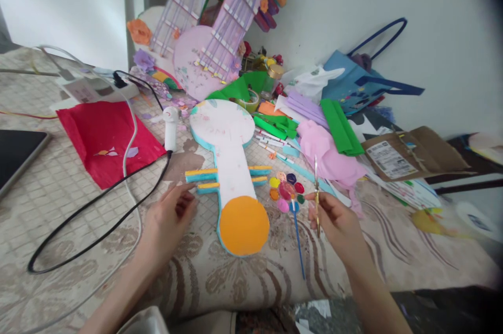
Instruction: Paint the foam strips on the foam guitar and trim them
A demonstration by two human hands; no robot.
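My right hand (pixel 333 219) holds a pair of scissors (pixel 316 187), blades pointing up and away from me, right of the palette. My left hand (pixel 170 216) hovers or rests at the left of a cut-out craft piece, fingers loosely curled and nothing visible in them. That craft piece (pixel 231 164) lies flat: a white board with blue sides, a round top, a narrow neck and an orange disc (pixel 244 225) at the near end. Yellow-and-blue strips (pixel 201 173) stick out from both sides of the neck. Beside it sit a flower-shaped paint palette (pixel 286 190) and a blue paintbrush (pixel 297 240).
Red paper (pixel 108 140), a white hot-glue gun (pixel 170 129) and looping cables lie left. A purple craft with rows of sticks (pixel 220 35) leans at the back. Pink paper (pixel 326 151), green folded paper (pixel 341 127), a cardboard envelope (pixel 412 153) and a blue bag (pixel 348 82) crowd the right.
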